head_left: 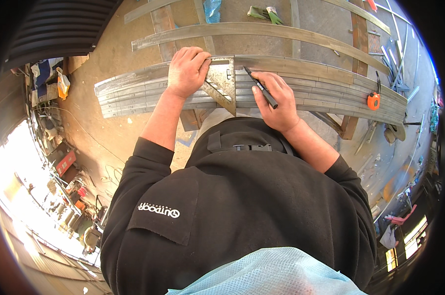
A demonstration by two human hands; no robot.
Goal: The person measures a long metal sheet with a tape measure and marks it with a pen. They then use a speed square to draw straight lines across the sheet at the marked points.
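Note:
Several long grey metal bars (pixel 301 78) lie side by side in front of me, some with dark marks near their left ends. A worn triangular set square (pixel 222 73) rests across them, its straight edge crossing the bars. My left hand (pixel 187 73) is closed on the square's upper left corner, at the far edge of the bars. My right hand (pixel 279 103) grips a black marker pen (pixel 263 90) just right of the square. The pen's tip points up and left, close to the square's edge; whether it touches metal I cannot tell.
An orange tape measure (pixel 373 101) sits on the bars' right part. Beyond lies another long flat bar (pixel 262 30), over rusty cross beams (pixel 358 39). Green-grey gloves (pixel 265 14) and a blue cloth (pixel 212 11) are farther back. Tools and clutter line the left side.

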